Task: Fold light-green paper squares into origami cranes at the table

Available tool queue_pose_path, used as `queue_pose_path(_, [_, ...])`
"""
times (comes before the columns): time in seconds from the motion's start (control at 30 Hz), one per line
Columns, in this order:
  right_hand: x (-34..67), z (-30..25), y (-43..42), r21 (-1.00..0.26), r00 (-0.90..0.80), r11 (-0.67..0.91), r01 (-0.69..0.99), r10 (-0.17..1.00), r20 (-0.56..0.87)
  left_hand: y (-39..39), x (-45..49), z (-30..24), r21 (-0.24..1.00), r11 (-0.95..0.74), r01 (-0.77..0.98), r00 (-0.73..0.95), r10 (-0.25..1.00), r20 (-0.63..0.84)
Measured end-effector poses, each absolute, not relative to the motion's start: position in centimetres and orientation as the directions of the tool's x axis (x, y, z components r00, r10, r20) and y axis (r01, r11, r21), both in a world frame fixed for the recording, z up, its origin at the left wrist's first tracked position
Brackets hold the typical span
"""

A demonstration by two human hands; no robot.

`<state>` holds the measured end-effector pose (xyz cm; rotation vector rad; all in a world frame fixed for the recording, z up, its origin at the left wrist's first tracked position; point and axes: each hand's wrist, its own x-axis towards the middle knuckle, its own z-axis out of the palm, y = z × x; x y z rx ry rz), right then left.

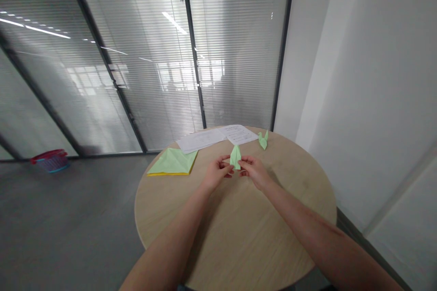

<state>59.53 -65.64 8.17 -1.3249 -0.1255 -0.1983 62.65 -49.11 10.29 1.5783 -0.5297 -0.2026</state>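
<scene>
Between my two hands is a small folded piece of light green origami paper (235, 156), narrow and pointed at its top, held up over the round table. My left hand (219, 171) pinches its lower left side, thumb in front. On the lower right side, my right hand (254, 170) grips it with thumb and fingers. A finished green paper crane (263, 139) stands beyond my right hand, close to the table's far right edge. Left of my hands lies a stack of square paper (174, 162), a creased green sheet on top and yellow beneath.
Printed white sheets (239, 134) lie along the far side of the round wooden table (235, 232). Behind it is a glass partition (235, 54) with blinds, and a white wall (378, 77) stands to the right. A red and blue basket (51, 161) sits on the floor at left.
</scene>
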Motion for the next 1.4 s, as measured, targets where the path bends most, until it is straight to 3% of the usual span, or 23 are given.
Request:
queue_pose_path(0.23, [59.4, 8.0, -65.4, -0.958, 0.969, 0.155, 0.242, -0.001, 0.245, -49.0, 63.1, 10.5, 0.976, 0.009, -0.218, 0.913, -0.352, 0.207])
queue_pose_path(0.6, [58.6, 8.9, -65.3, -0.945, 0.962, 0.177, 0.273, -0.076, 0.264, -49.5, 62.4, 10.1, 0.915, -0.022, -0.403, 0.862, -0.346, 0.372])
queue_pose_path(0.9, [59.2, 8.0, -65.6, -0.942, 0.954, 0.151, 0.301, -0.027, 0.300, -49.5, 62.5, 9.9, 0.948, 0.048, -0.313, 0.878, -0.366, 0.308])
queue_pose_path(1.4, [59.7, 7.2, -65.4, -0.959, 0.968, 0.142, 0.244, -0.098, 0.232, -49.6, 62.3, 9.7, 0.973, 0.145, -0.177, 0.914, -0.343, 0.217])
